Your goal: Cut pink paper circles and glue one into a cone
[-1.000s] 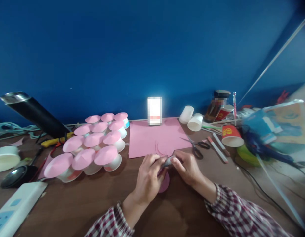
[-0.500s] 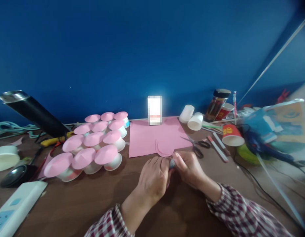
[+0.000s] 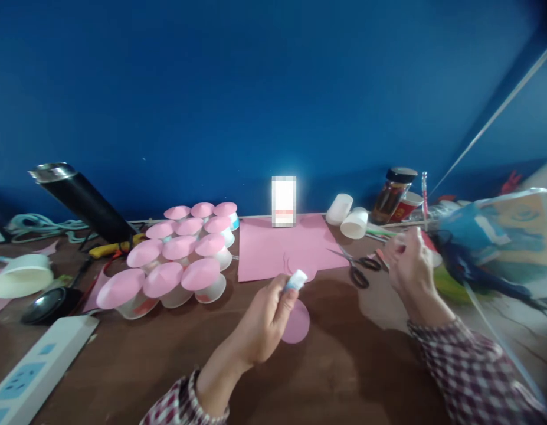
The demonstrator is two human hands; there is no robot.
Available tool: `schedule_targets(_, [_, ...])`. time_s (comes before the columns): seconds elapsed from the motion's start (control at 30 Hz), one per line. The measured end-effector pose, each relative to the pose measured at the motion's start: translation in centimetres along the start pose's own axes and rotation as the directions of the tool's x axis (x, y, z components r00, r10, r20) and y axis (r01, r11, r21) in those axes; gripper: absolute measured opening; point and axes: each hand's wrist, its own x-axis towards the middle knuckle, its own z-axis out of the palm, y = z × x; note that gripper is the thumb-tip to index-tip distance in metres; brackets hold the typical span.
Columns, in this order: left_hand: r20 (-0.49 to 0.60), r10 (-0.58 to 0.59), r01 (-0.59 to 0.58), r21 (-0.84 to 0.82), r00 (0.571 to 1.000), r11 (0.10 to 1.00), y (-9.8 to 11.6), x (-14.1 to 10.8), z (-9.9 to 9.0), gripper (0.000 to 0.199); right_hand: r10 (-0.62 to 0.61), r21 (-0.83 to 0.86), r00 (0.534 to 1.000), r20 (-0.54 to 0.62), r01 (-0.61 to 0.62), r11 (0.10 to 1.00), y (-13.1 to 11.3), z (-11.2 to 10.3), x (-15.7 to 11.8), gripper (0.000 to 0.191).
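My left hand [image 3: 268, 316] is closed round a small white and light-blue tube-like thing [image 3: 296, 280], its white end pointing up and right. Just below it on the table lies a pink paper disc [image 3: 298, 324], partly covered by the hand. More round pink pieces [image 3: 305, 268] rest at the front edge of the pink paper sheets [image 3: 282, 245]. Off to the right, my right hand [image 3: 408, 260] is raised with curled fingers; whatever may be in them is hidden. Behind it stands or lies a red paper cup, mostly covered. Scissors [image 3: 359, 271] lie left of that hand.
Several white cups with pink paper cones [image 3: 178, 248] stand in rows at left. Two white cups [image 3: 355, 223] lie near the wall. A black flask [image 3: 87, 203], a power strip [image 3: 38, 366], a bottle [image 3: 392, 195] and a glue gun [image 3: 481, 271] are around.
My hands have parted: the right has moved away to the right, while the left keeps the white and light-blue thing. The pink disc beneath now shows. The view has shifted slightly.
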Motion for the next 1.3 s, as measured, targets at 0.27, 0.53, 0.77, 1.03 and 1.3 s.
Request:
schedule_targets(0.27, [-0.054,0.16,-0.168,-0.184,0.986,0.968,-1.3,0.1,2.3,0.024,0.219,0.071,0.921,0.323,-0.254,0.965,1.3,2.1,-2.3,0.028])
schedule_targets(0.53, [-0.094,0.149,-0.165,-0.195,0.984,0.967,-2.8,0.1,2.8,0.028,0.149,-0.059,0.935,0.321,-0.137,0.989,3.2,1.6,-1.9,0.025])
schedule_targets(0.77, [-0.119,0.048,-0.077,-0.252,0.992,0.965,-3.3,-0.1,3.2,0.03,-0.26,-0.598,0.89,0.374,0.446,0.666,5.6,-1.0,0.5,0.028])
schedule_targets(1.03, [-0.199,-0.125,0.047,-0.355,0.972,0.934,-2.7,0.1,3.0,0.027,-0.207,-0.795,0.907,0.367,0.422,0.436,6.7,-1.6,1.5,0.028])
schedule_targets(1.3, [-0.275,-0.095,-0.008,-0.35,0.957,0.937,-2.5,0.4,3.2,0.025,-0.123,-0.824,0.911,0.395,0.41,0.39,6.9,-1.8,1.9,0.026])
